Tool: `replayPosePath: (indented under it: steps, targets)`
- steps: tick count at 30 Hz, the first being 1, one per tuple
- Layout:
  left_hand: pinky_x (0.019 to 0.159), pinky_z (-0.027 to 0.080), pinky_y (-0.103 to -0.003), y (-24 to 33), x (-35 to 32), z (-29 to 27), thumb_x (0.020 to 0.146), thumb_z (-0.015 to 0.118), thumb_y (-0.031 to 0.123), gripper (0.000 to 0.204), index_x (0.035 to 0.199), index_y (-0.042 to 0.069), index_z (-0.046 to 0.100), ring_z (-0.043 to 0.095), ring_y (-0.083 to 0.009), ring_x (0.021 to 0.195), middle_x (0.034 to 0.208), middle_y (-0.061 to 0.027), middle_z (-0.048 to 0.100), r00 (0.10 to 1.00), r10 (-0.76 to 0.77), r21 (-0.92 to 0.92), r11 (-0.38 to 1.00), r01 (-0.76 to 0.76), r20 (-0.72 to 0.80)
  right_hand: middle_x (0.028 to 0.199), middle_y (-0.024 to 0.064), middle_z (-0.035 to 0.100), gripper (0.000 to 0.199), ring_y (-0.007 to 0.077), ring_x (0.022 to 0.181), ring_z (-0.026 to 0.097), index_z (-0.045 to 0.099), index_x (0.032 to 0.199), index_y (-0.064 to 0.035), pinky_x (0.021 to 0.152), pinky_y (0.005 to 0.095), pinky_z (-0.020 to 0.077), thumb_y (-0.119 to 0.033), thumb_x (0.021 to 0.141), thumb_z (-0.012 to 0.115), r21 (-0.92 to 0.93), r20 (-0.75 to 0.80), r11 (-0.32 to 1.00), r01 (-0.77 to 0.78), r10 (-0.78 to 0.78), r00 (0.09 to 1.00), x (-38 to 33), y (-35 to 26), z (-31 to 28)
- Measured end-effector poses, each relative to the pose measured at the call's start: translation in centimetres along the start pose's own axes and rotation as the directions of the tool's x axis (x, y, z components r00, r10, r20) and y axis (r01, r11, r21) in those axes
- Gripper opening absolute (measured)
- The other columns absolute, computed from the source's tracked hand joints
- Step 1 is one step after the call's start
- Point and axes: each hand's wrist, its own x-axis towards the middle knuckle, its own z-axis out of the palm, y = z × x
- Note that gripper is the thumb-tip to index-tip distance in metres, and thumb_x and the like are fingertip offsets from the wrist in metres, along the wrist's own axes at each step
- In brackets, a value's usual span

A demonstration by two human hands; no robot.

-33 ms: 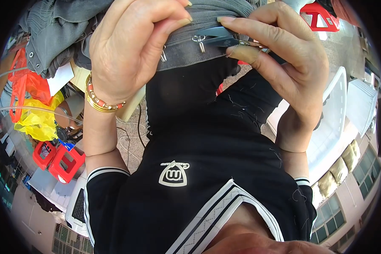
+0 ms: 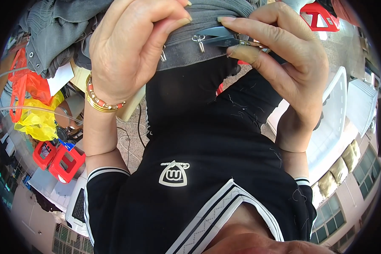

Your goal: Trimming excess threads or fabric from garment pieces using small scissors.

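A grey ribbed garment [image 2: 216, 15] lies across my lap, its darker band [image 2: 180, 59] toward me, with metal hooks [image 2: 201, 47] attached along it. My right hand [image 2: 290, 55] grips small thread snips [image 2: 218, 41] between thumb and fingers; the dark blades point left, apart, with their tips at a hook. A tan covering wraps the right thumb's tip. Over the garment's left part, my left hand [image 2: 125, 46] is closed, thumb and fingers curled together. Whatever it pinches is hidden. Another hook shows just beside this hand. Gold and red bracelets circle the left wrist.
More grey garments [image 2: 55, 29] with eyelets are heaped at the far left. Below them are red and yellow plastic bags [image 2: 36, 118] and red plastic stools [image 2: 65, 165]. Another red stool [image 2: 319, 17] stands far right, a white panel [image 2: 332, 114] nearer. Cords run on the floor.
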Motion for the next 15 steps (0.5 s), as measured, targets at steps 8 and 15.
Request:
replayPosePath:
  steps: [8, 15]
  targets:
    - [0.082, 0.051, -0.03, 0.0, -0.03, 0.02, 0.089, 0.061, -0.003, 0.011, 0.1, -0.001, 0.061, 0.066, -0.0242, 0.092, 0.102, -0.0168, 0.068, 1.0, -0.027, 0.0, 1.0, 0.027, -0.002, 0.08, 0.0042, 0.058, 0.038, 0.0146, 0.064, 0.054, 0.074, 0.105, -0.006, 0.054, 0.0281, 0.0404, -0.009, 0.068, 0.084, 0.0, -0.01, 0.999, 0.053, -0.053, 0.999, 0.28, 0.28, 0.21]
    - [0.084, 0.05, -0.03, 0.18, -0.02, 0.23, 0.089, 0.062, -0.002, 0.01, 0.099, -0.001, 0.062, 0.065, -0.0236, 0.092, 0.101, -0.0158, 0.068, 0.999, -0.044, 0.013, 0.999, 0.044, -0.029, 0.079, 0.0034, 0.057, 0.035, 0.0142, 0.064, 0.056, 0.075, 0.102, -0.0068, 0.053, 0.0279, 0.0422, -0.007, 0.069, 0.083, 0.046, 0.021, 0.998, 0.052, -0.053, 0.998, 0.53, 0.37, 0.08]
